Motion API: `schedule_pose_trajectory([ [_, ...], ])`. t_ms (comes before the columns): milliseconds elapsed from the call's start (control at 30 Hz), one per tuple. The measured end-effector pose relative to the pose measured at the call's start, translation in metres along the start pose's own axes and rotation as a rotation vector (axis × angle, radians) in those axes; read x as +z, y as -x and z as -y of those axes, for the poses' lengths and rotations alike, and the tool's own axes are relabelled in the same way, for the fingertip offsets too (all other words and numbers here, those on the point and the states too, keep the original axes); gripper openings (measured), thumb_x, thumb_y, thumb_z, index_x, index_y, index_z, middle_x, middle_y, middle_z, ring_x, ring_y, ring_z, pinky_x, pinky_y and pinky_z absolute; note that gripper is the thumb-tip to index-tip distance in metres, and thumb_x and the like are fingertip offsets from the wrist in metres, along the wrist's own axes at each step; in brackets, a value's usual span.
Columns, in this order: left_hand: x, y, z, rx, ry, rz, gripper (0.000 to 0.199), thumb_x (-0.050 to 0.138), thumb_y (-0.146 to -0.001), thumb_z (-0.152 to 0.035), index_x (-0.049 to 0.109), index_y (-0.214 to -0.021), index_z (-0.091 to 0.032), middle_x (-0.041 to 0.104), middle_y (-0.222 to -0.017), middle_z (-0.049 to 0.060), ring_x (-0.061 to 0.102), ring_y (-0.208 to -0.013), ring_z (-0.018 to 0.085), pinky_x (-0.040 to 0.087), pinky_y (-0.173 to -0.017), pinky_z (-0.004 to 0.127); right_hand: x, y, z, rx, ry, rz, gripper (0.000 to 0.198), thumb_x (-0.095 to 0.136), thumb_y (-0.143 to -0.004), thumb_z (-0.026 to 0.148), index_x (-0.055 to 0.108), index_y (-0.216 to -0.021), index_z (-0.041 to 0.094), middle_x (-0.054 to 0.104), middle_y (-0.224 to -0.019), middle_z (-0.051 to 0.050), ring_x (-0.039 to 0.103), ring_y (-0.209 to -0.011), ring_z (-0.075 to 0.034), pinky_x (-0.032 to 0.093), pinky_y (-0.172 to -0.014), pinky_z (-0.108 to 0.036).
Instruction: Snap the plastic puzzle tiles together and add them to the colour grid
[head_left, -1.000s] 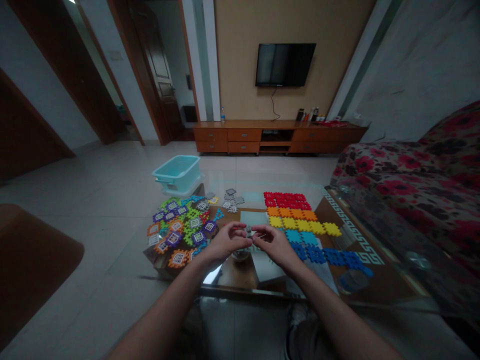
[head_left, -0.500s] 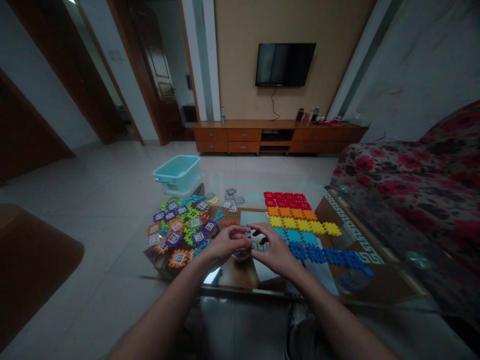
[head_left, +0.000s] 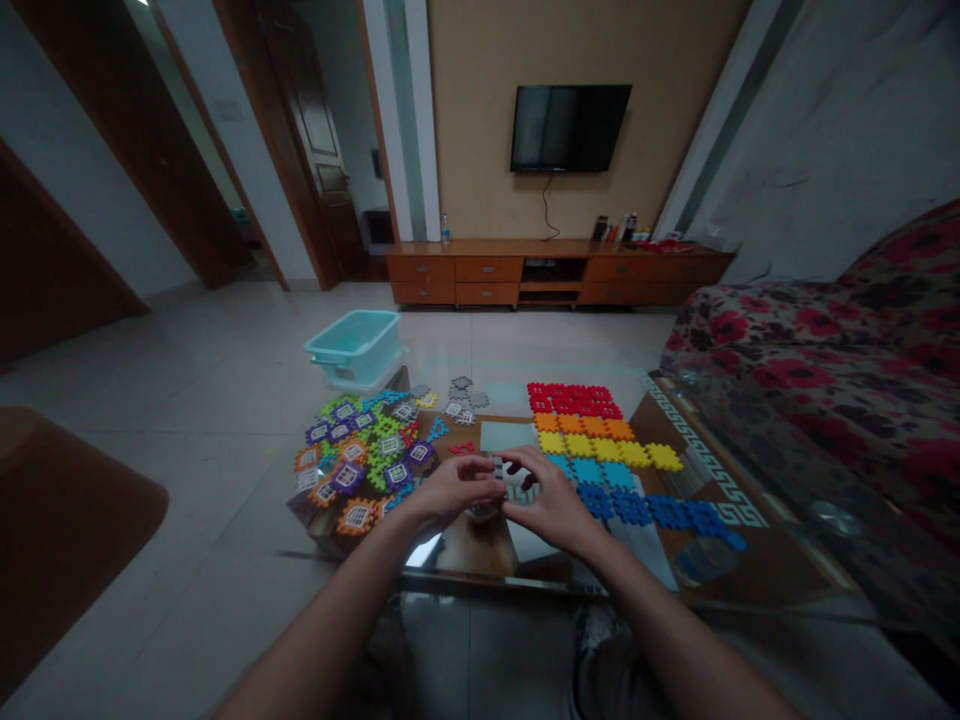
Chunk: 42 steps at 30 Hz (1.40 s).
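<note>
My left hand (head_left: 459,490) and my right hand (head_left: 544,498) meet over the front of the glass table, both pinching a small grey interlocking plastic tile (head_left: 498,466) seen edge-on. Fingers cover most of that tile. To the right lie rows of joined notched tiles: red tiles (head_left: 574,401), orange tiles (head_left: 585,428), yellow tiles (head_left: 606,450), light blue tiles (head_left: 592,472) and dark blue tiles (head_left: 630,507). A mixed heap of loose tiles (head_left: 390,446) in purple, green and orange spreads to the left. Several grey tiles (head_left: 462,397) rest beyond my hands.
A light blue plastic bin (head_left: 355,345) stands at the table's far left corner. The glass table's front edge (head_left: 525,582) runs just below my forearms. On the right is a flowered sofa (head_left: 810,340); a brown rounded seat (head_left: 75,530) is at left.
</note>
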<state>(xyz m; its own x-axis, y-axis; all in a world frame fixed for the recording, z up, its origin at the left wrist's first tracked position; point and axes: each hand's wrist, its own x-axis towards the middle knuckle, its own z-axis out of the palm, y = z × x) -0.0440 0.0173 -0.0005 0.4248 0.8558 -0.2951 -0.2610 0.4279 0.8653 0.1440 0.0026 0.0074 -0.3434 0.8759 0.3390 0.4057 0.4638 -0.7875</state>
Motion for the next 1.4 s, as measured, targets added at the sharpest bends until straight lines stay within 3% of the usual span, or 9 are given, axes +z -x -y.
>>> schedule_pose_trajectory([
  [367, -0.001, 0.001, -0.001, -0.013, 0.003, 0.042, 0.046, 0.091, -0.057, -0.023, 0.067, -0.095, -0.013, 0.068, -0.086, 0.005, 0.065, -0.076, 0.013, 0.049, -0.074, 0.026, -0.001, 0.001, 0.001, -0.023, 0.018, 0.002, 0.050, 0.070, -0.067, 0.010, 0.063, -0.114, 0.023, 0.062, -0.107, -0.005, 0.058, -0.094, -0.020, 0.048, -0.082, -0.034],
  [567, -0.002, -0.005, 0.000, -0.049, 0.022, 0.026, 0.034, 0.078, -0.075, -0.040, 0.069, -0.091, -0.011, 0.068, -0.080, 0.006, 0.061, -0.066, 0.010, 0.048, -0.065, 0.021, 0.002, 0.001, 0.001, -0.044, 0.021, 0.016, 0.052, 0.070, -0.066, 0.009, 0.062, -0.116, 0.023, 0.062, -0.107, -0.004, 0.058, -0.094, -0.020, 0.048, -0.083, -0.034],
  [800, -0.011, -0.010, 0.008, -0.046, -0.021, -0.022, 0.034, 0.083, -0.070, -0.039, 0.069, -0.085, -0.011, 0.067, -0.078, 0.004, 0.060, -0.066, 0.008, 0.047, -0.067, 0.020, 0.001, 0.001, 0.006, -0.054, 0.015, 0.029, 0.052, 0.069, -0.064, 0.007, 0.063, -0.113, 0.024, 0.062, -0.106, -0.005, 0.059, -0.095, -0.020, 0.048, -0.085, -0.034],
  [1400, -0.004, -0.004, 0.000, -0.057, -0.066, -0.037, 0.039, 0.085, -0.065, -0.042, 0.073, -0.084, -0.010, 0.069, -0.078, 0.005, 0.058, -0.065, 0.009, 0.046, -0.067, 0.022, 0.001, 0.001, 0.005, -0.051, 0.019, 0.030, 0.051, 0.072, -0.066, 0.010, 0.064, -0.114, 0.024, 0.062, -0.106, -0.005, 0.059, -0.097, -0.021, 0.048, -0.085, -0.034],
])
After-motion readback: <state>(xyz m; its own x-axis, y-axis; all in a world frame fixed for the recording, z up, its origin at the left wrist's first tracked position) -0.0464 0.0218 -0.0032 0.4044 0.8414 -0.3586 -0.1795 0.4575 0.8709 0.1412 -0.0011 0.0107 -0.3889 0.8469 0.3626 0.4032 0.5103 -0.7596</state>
